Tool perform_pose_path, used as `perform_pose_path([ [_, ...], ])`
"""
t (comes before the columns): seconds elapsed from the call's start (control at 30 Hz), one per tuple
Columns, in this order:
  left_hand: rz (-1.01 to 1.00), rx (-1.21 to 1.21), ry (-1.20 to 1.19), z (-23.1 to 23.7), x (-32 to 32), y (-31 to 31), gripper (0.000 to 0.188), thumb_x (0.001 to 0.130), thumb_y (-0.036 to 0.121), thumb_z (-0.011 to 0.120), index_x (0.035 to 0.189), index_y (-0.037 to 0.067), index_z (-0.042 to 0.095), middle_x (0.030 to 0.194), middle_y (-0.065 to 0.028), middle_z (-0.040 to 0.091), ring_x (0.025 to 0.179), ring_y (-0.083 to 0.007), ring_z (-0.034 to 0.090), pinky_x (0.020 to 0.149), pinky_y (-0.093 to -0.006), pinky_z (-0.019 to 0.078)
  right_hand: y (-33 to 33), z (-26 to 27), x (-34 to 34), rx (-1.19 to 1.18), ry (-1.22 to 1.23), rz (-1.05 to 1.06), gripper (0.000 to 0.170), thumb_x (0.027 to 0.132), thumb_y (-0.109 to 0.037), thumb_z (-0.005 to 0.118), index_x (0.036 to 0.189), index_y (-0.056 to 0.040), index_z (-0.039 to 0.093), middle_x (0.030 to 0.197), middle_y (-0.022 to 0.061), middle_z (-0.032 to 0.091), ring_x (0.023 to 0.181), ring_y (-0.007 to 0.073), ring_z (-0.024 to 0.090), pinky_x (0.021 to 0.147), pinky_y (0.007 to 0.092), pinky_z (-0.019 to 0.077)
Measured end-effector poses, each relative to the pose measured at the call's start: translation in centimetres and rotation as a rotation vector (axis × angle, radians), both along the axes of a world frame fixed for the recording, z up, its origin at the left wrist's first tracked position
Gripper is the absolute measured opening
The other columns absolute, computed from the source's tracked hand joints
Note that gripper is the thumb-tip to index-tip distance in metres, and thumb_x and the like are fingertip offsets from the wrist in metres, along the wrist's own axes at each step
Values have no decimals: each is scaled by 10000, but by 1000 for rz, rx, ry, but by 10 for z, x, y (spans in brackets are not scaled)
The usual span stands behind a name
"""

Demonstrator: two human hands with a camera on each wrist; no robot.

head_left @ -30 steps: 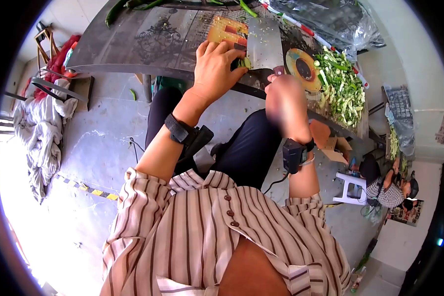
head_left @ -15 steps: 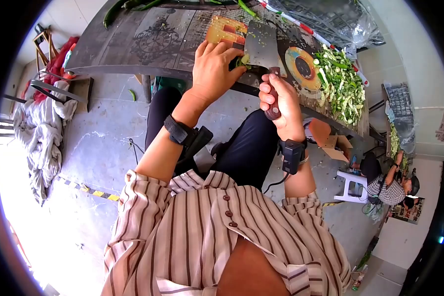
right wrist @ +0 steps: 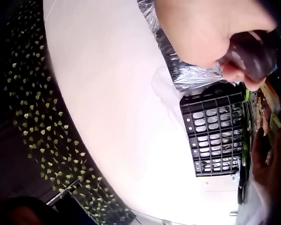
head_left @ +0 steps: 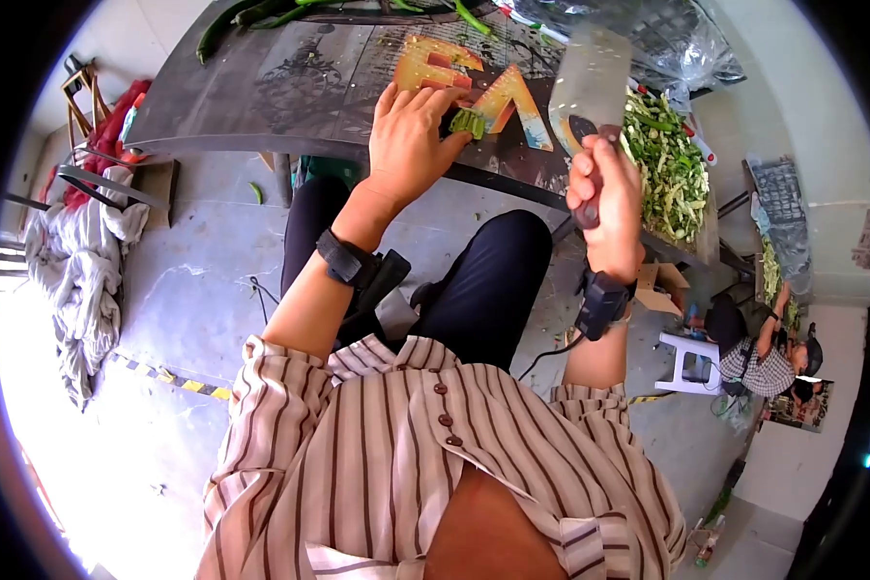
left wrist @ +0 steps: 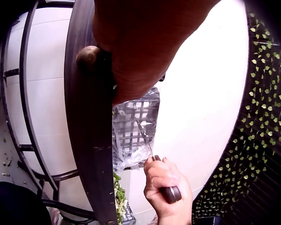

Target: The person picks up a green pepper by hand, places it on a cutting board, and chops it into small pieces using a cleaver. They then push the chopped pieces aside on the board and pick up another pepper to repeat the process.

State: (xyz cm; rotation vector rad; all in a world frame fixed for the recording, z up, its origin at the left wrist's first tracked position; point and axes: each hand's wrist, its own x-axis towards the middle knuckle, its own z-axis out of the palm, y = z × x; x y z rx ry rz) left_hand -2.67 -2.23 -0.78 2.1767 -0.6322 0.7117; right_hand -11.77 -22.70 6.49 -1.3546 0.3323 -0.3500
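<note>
At the table's near edge, my left hand (head_left: pixel 408 135) rests on the top and pinches a small bundle of cut green chili peppers (head_left: pixel 468 122) between thumb and fingers. My right hand (head_left: pixel 607 198) grips the dark handle of a cleaver (head_left: pixel 590 87), its wide blade slightly blurred and off to the right of the peppers. In the left wrist view the right hand (left wrist: pixel 168 187) shows curled round that handle (left wrist: pixel 171 194). A heap of chopped green peppers (head_left: pixel 669 179) lies to the right, partly behind the blade.
Whole green chilies (head_left: pixel 224 29) lie at the far left of the patterned table (head_left: pixel 198 101). Clear plastic wrap (head_left: pixel 691 53) sits at the far right, and a black crate (right wrist: pixel 215 136) stands beyond. A cardboard box (head_left: pixel 665 280) and another person (head_left: pixel 762 369) are to the right.
The right hand has lifted the cleaver away from the peppers and moved it to the right, uncovering the printed table top. The left hand stays at the peppers, nearly still.
</note>
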Motion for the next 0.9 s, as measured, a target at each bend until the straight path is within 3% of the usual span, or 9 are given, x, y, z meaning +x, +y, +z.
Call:
perform_pose_path([
  [0.07,-25,-22,34,2,-1,0,462,760,252,734,1202,166,630,976,-30,673,1042,-246,598,1094,-408,322,-16,-21,0,-944,-17,93,203,1002,-223,531,1075,-34,527,751,10,506,509,63,450,418,224,381],
  [0.1,-27,-19,35,1,0,0,462,760,252,734,1202,166,630,976,-30,673,1042,-246,598,1094,-408,322,-9,-20,-2,-975,21,134,197,999,-212,536,1083,-34,527,744,17,511,497,65,464,401,228,402],
  [0.13,-37,-22,27,0,1,0,474,763,230,726,1221,173,618,984,-22,661,1042,-236,588,1101,-415,312,-6,-15,-7,-259,36,377,193,997,-206,539,1086,-35,530,738,21,519,482,62,469,389,226,412],
  [0.2,-44,-18,18,-1,2,2,488,766,207,717,1240,180,606,993,-14,650,1042,-227,578,1108,-423,301,16,-7,-10,-124,129,291,190,995,-206,545,1079,-36,530,730,23,522,471,60,476,379,223,413],
  [0.3,-46,-44,-11,2,1,5,454,775,179,700,1220,147,616,1010,-48,678,1047,-265,597,1084,-417,321,20,-8,-10,-199,114,296,198,988,-227,564,983,-40,501,723,32,544,482,64,503,402,236,429],
  [0.5,-48,-63,93,2,2,14,444,779,60,634,1217,124,608,1040,-68,671,1056,-281,597,1056,-431,323,12,-4,-15,-190,157,353,195,987,-218,564,1008,-32,510,722,33,543,481,70,498,395,238,426],
  [0.57,50,-4,84,1,2,18,444,779,36,617,1216,120,605,1057,-66,668,1049,-277,604,1055,-460,317,14,1,-20,-132,192,395,207,993,-218,556,1057,-24,520,728,30,537,477,63,483,389,228,417],
  [0.73,43,-28,137,-1,11,26,449,782,42,615,1222,133,601,1062,-54,664,1033,-254,619,1069,-475,302,18,2,-24,-81,305,531,245,1003,-213,537,1125,-1,529,736,34,533,493,56,477,390,216,408],
  [0.9,60,-2,150,4,8,29,432,793,76,619,1222,125,599,1069,-57,660,1014,-235,631,1086,-473,287,-1,1,-28,-52,308,451,241,986,-214,559,1095,1,539,743,37,553,514,74,516,397,237,429],
])
